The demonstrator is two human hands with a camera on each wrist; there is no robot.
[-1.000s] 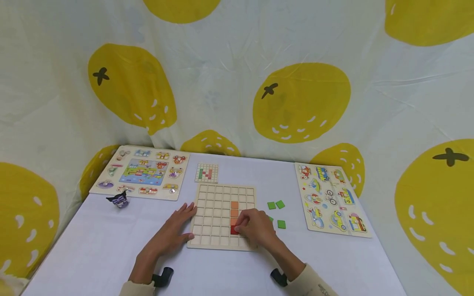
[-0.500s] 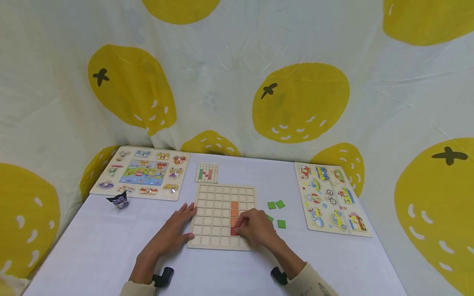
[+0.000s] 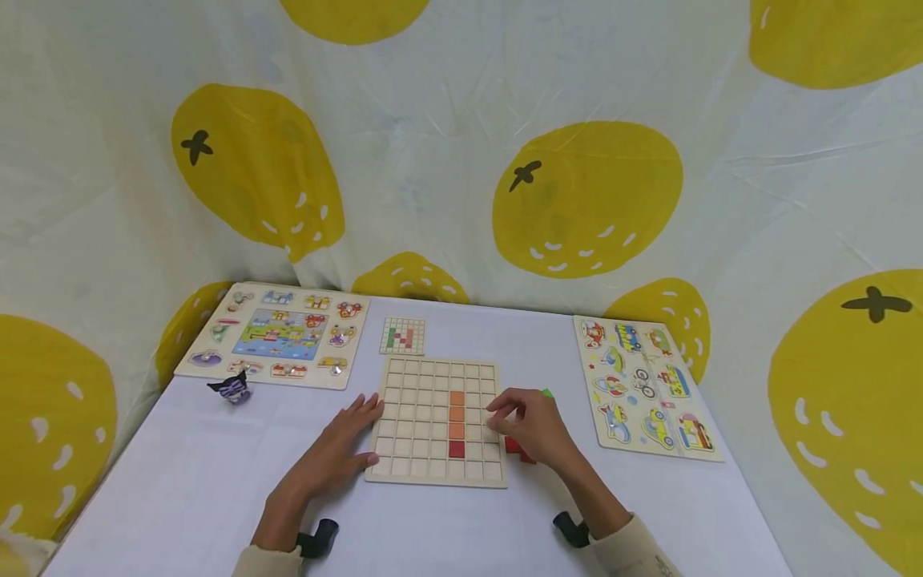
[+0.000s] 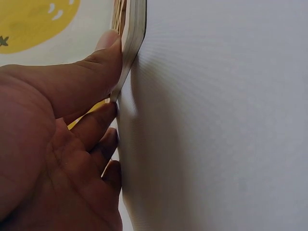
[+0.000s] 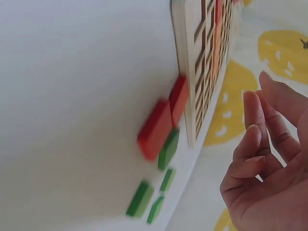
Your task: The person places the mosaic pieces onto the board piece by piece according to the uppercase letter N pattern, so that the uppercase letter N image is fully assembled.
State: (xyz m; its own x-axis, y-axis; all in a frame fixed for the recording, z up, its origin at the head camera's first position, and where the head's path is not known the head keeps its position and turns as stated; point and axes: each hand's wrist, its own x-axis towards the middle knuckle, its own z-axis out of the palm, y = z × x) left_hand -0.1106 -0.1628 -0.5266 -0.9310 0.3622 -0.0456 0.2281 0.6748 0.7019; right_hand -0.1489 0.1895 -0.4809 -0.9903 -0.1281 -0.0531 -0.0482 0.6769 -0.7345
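A wooden grid board (image 3: 404, 429) lies on the white table. One column holds three orange tiles (image 3: 457, 414) with a red tile (image 3: 457, 449) just below them. Along the board's left edge rests my left hand (image 3: 333, 447), its thumb and fingertips touching the rim (image 4: 137, 36) in the left wrist view. My right hand (image 3: 532, 423) hovers by the right edge, fingers loosely bent. Nothing shows between its thumb and fingertips in the right wrist view. Beneath it lie loose red tiles (image 5: 156, 129) and several green tiles (image 5: 168, 148), partly hidden from the head view.
A small pattern card (image 3: 402, 336) with green and red squares lies behind the board. Picture puzzle boards stand at the back left (image 3: 281, 335) and on the right (image 3: 645, 389). A small dark figurine (image 3: 232, 389) sits near the left puzzle. A fruit-print curtain hangs behind.
My right hand has let go of the red tile, which sits in its cell, and moved right and slightly back to over the loose tiles. My left hand has stayed put.
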